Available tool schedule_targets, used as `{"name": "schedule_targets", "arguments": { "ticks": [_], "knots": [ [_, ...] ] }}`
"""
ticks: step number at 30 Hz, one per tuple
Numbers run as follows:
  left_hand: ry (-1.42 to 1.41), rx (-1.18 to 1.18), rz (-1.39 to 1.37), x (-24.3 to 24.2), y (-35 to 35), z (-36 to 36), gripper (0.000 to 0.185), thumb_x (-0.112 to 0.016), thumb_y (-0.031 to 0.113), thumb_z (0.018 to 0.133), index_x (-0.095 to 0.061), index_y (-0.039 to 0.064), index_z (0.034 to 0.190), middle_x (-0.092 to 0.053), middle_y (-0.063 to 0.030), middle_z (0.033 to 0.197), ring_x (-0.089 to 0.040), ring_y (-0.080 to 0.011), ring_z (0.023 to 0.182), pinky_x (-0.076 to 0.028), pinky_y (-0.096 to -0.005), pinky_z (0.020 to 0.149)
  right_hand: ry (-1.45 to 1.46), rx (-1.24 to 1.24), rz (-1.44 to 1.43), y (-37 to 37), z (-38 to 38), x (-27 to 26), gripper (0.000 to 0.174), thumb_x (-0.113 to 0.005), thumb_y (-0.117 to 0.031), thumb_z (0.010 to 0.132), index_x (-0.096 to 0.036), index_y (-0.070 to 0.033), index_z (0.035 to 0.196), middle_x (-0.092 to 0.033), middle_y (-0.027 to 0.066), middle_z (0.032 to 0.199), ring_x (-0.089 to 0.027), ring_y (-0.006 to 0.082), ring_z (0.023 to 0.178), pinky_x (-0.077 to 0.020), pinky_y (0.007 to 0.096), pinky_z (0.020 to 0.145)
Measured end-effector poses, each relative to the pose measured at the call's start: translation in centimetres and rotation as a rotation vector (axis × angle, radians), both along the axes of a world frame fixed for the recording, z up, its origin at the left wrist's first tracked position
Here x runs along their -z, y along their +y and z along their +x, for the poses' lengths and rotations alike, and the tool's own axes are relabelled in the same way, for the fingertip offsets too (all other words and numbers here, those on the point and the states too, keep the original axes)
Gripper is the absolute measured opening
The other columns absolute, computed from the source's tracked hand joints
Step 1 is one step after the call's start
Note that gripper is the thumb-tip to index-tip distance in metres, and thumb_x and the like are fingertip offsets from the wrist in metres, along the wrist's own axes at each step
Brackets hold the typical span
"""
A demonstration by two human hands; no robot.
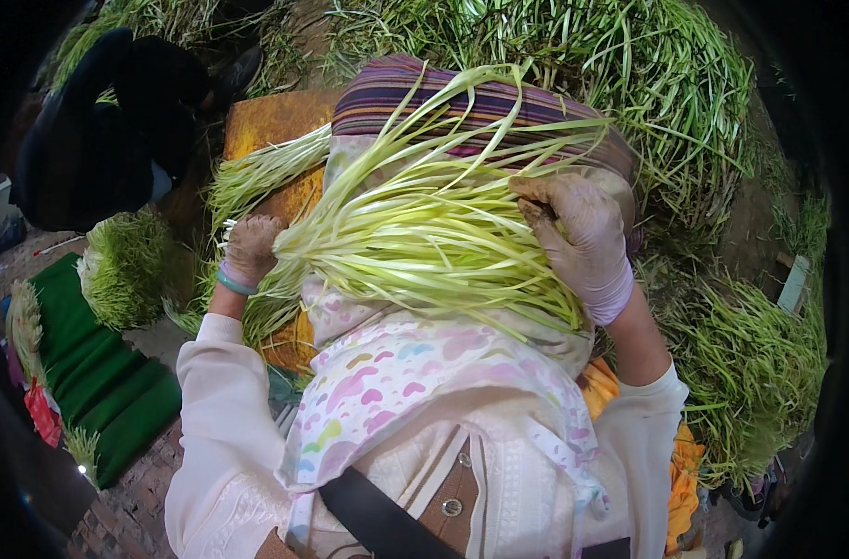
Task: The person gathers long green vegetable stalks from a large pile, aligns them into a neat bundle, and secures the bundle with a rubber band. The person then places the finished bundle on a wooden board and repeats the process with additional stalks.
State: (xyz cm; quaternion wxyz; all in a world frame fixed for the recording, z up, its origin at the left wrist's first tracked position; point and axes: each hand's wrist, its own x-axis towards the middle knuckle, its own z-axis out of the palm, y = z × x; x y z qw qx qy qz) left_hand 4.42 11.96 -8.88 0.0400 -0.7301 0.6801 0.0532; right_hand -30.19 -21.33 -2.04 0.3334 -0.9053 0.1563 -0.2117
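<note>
Across the lap lies a fanned bunch of pale yellow-green Chinese chives, white at the base and loose at the leaf ends. My left hand, with a bluish-green bangle at its wrist, is closed around the white base. My right hand wears a thin, soiled glove and lies over the leaf ends, fingers bent; whether it pinches any leaves is unclear. Under the bunch are a heart-print apron and a striped cloth. Another bundle of chives rests on a yellow-brown board beyond my left hand.
Heaped greens lie ahead and to the right, with another pile nearer. At left, a person in dark clothing is close by. Trimmed bundles stand beside a dark green cloth. Orange fabric lies at right.
</note>
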Motion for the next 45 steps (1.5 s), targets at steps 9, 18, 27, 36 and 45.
{"name": "schedule_targets", "arguments": {
  "ticks": [9,18,27,36,45],
  "knots": [
    [0.008,-0.033,0.041,0.7,0.0,0.1,0.024,-0.07,0.01,0.072,-0.059,0.013,0.093,-0.058,-0.0088,0.083,-0.059,-0.0302,0.083,-0.047,-0.0428,0.075,0.223,0.09,0.154,1.9,-1.6,1.6,0.016,-0.071,-0.006,0.083,-0.07,-0.004,0.098,-0.069,0.0147,0.086,-0.066,0.0311,0.077,-0.0506,0.0359,0.072],
    [-0.032,-0.068,0.106,1.3,0.4,0.3,0.028,-0.071,0.012,0.07,-0.061,0.013,0.096,-0.058,-0.0079,0.083,-0.059,-0.0284,0.083,-0.046,-0.0409,0.075,0.004,0.11,-0.306,0.8,1.2,-0.3,0.015,-0.075,-0.019,0.078,-0.069,-0.011,0.09,-0.062,0.0081,0.079,-0.06,0.027,0.079,-0.0457,0.039,0.07],
    [-0.011,-0.046,0.089,1.7,0.7,0.4,0.031,-0.072,0.012,0.068,-0.06,0.014,0.096,-0.058,-0.0078,0.084,-0.059,-0.0282,0.084,-0.046,-0.0411,0.076,0.182,-0.15,-0.17,0.3,4.4,-0.2,0.023,-0.076,-0.019,0.077,-0.069,-0.011,0.098,-0.061,0.0086,0.084,-0.059,0.0286,0.088,-0.044,0.0418,0.082],
    [-0.075,0.023,0.031,2.2,0.4,0.3,0.025,-0.072,0.021,0.074,-0.06,0.014,0.094,-0.057,-0.0074,0.083,-0.059,-0.0277,0.083,-0.045,-0.0406,0.076,0.145,-0.166,0.004,0.8,4.6,1.1,0.019,-0.075,-0.018,0.079,-0.068,-0.007,0.092,-0.064,0.0134,0.091,-0.061,0.0319,0.086,-0.0455,0.0428,0.08],
    [-0.052,-0.028,0.057,1.8,0.3,0.1,0.02,-0.07,0.022,0.077,-0.059,0.014,0.092,-0.058,-0.0078,0.082,-0.059,-0.028,0.082,-0.045,-0.0407,0.075,0.058,-0.12,0.338,1.5,5.8,1.0,0.01,-0.069,-0.011,0.083,-0.066,-0.005,0.09,-0.063,0.0149,0.09,-0.064,0.0344,0.083,-0.0494,0.0426,0.072]
  ]
}}
